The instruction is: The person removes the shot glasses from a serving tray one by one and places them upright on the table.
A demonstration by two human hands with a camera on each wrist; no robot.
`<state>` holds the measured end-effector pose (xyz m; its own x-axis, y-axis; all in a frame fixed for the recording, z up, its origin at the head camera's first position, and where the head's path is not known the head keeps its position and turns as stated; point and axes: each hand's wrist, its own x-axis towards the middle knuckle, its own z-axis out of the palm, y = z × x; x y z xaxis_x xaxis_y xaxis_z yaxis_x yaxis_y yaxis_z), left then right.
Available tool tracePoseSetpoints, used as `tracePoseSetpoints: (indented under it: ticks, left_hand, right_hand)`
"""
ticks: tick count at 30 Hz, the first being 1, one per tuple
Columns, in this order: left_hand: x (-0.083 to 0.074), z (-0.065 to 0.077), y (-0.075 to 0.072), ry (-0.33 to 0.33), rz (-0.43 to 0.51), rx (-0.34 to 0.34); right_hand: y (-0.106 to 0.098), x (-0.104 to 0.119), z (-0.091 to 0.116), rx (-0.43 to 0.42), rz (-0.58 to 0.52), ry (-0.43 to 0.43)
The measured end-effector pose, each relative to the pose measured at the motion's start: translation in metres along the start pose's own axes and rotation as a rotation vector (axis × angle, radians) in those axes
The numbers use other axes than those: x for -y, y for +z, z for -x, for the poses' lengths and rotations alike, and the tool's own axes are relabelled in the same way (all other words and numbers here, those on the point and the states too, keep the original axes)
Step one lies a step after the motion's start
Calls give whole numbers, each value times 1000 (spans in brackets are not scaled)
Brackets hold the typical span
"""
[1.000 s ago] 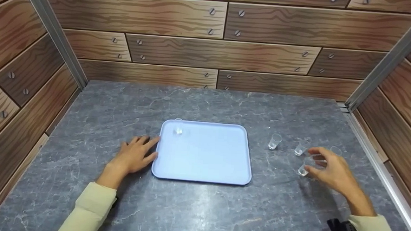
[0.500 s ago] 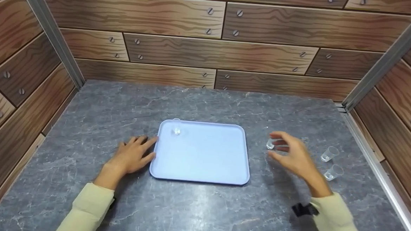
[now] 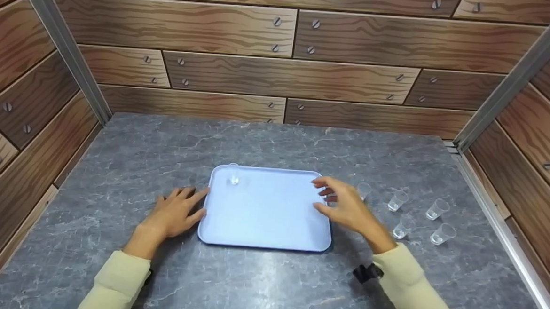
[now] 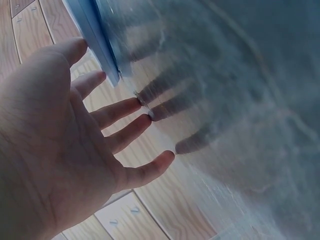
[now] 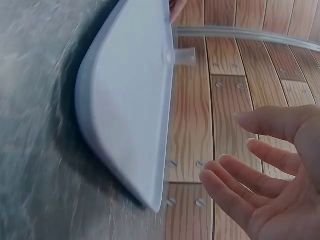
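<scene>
A pale blue rectangular tray lies on the grey marbled table. One small clear plastic cup stands near its back left corner; the right wrist view shows this clear cup beyond the tray's flat surface. My left hand rests at the tray's left side, fingers spread, with thumb and index fingertip at the rim. In the left wrist view its fingertips meet the table. Over the tray's right edge hovers my right hand, fingers loosely bent, thumb apart, nothing between them.
Several more clear cups stand to the right of the tray, such as one front cup and one back cup; another cup is partly behind my right hand. Wood-patterned walls and a metal rail bound the table.
My right hand has moved left, from among the cups to above the tray's right edge, carrying nothing. The left hand, tray and cups have kept their places.
</scene>
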<state>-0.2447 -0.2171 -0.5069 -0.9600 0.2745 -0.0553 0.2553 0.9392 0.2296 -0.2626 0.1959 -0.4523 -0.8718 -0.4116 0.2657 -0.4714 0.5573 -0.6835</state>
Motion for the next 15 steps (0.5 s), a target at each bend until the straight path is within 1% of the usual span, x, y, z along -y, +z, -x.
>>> tracePoseSetpoints:
  ticks: [3,5,8,12,15]
  left_hand:
    - [0,-1,0,0,0,6]
    - [1,-2,0,4,-2,8]
    - [1,-2,-1,7,-9,9]
    - [1,0,-1,0,-11,9]
    - [0,1,-1,4,-3,7]
  right_hand:
    - [7,4,-9,21,-4,-7]
    - [13,5,-15,35,-25,0]
    - [23,6,-26,62,-99,25]
    - [42,5,-44,108,-199,53]
    - [58,5,-56,130,-245,58]
